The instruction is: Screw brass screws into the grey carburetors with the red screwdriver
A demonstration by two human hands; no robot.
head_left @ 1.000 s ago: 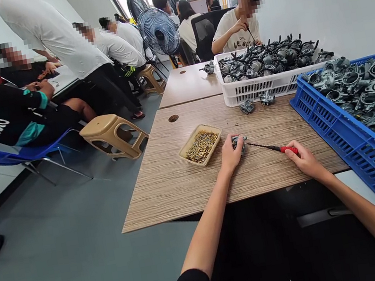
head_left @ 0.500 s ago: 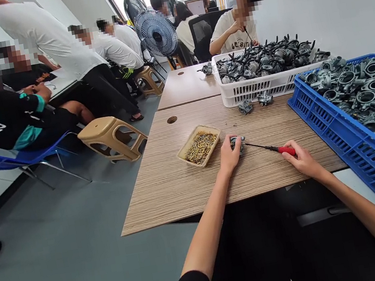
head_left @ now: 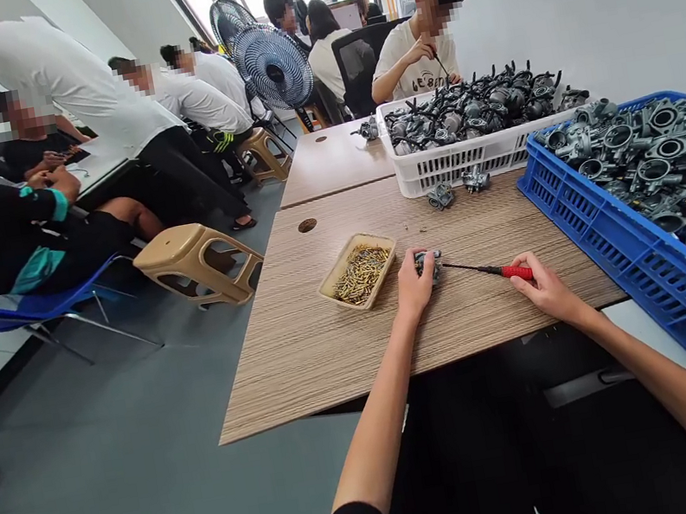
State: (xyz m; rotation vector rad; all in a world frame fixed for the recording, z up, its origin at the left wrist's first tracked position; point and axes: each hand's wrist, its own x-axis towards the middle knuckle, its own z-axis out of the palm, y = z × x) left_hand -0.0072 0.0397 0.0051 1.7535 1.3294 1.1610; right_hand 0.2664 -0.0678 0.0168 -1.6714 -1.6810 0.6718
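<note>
Screwdriver (head_left: pixel 495 270) in closed right grip (head_left: pixel 546 288)

Screwdriver (head_left: pixel 491 270) at a metal part (head_left: pixel 437 261)
Left hand (head_left: pixel 413 285) grips the part, right hand (head_left: pixel 547 290) the red handle (head_left: pixel 518 272); a tub (head_left: pixel 334 274) of brass-coloured pieces (head_left: pixel 364 273) sits left of the left hand, a blue crate (head_left: pixel 647 267) beyond the right.

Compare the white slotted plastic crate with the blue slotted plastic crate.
The white slotted plastic crate stands farther from the camera; the blue slotted plastic crate stands nearer. The white crate holds mostly dark metal parts; the blue crate holds mostly silver-grey metal parts. Both look full.
</note>
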